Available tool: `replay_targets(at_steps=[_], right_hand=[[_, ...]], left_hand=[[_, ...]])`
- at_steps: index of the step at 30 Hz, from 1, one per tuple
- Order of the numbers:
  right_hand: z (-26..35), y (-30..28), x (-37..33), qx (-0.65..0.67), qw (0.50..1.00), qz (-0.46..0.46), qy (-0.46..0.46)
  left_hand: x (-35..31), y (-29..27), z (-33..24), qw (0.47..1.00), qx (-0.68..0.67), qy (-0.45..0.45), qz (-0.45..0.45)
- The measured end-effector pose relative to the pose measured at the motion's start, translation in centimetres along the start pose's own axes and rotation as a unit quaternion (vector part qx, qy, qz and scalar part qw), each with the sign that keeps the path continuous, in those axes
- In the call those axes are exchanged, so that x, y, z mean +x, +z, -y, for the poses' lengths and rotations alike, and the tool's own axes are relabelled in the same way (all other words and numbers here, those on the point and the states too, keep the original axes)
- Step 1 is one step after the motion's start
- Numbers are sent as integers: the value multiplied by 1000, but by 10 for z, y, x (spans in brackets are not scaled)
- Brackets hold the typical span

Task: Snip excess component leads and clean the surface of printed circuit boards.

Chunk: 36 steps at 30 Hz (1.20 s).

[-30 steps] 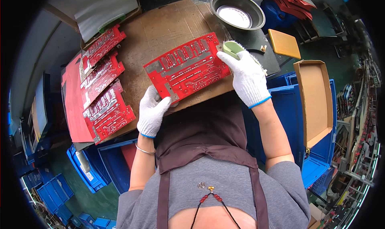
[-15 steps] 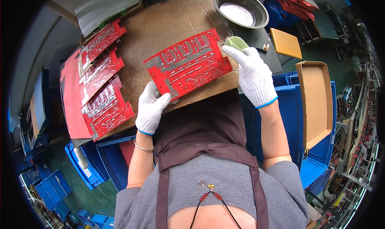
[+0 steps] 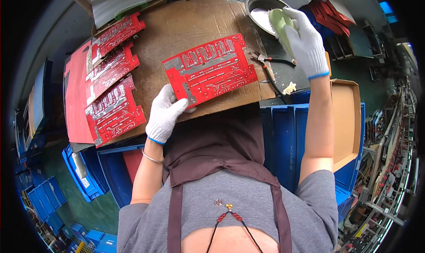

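My left hand, in a white glove, grips the lower left corner of a red circuit board, thumb on top. The board is tilted a little over a sheet of brown cardboard. A green brush with pale bristles is in my gloved right hand, raised beside the round metal pan. Below the brush, cutting pliers with black and red handles lie at the cardboard's right edge.
Several more red boards overlap in a column on the left. Blue crates stand below the table edge, with an open cardboard tray at the right. A small pale crumpled scrap lies near the pliers.
My right hand has lifted the brush up and to the right, away from the board toward the pan, uncovering the pliers. My left hand still holds the board in nearly the same place.
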State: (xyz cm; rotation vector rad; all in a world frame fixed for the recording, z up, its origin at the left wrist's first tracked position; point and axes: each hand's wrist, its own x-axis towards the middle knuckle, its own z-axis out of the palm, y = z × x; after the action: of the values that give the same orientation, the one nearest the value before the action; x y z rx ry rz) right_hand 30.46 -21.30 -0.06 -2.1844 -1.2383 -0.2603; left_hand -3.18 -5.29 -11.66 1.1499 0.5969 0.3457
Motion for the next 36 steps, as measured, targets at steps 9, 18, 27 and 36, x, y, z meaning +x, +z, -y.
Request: replay_targets(at_steps=[9,18,27,36], right_hand=[[-145,87,130,-110,975,193,-4],[-126,58,108,-203,970,111,-74],[79,48,-53,207,972,17,112],[124,72,-109,192,979,22,59]], left_hand=[[5,8,0,1000,-2,7,0],[3,10,-6,1000,-9,8,-5],[-1,9,-5,1000,-5,14,-22],[1,3,0,1000,21,-11,-14]])
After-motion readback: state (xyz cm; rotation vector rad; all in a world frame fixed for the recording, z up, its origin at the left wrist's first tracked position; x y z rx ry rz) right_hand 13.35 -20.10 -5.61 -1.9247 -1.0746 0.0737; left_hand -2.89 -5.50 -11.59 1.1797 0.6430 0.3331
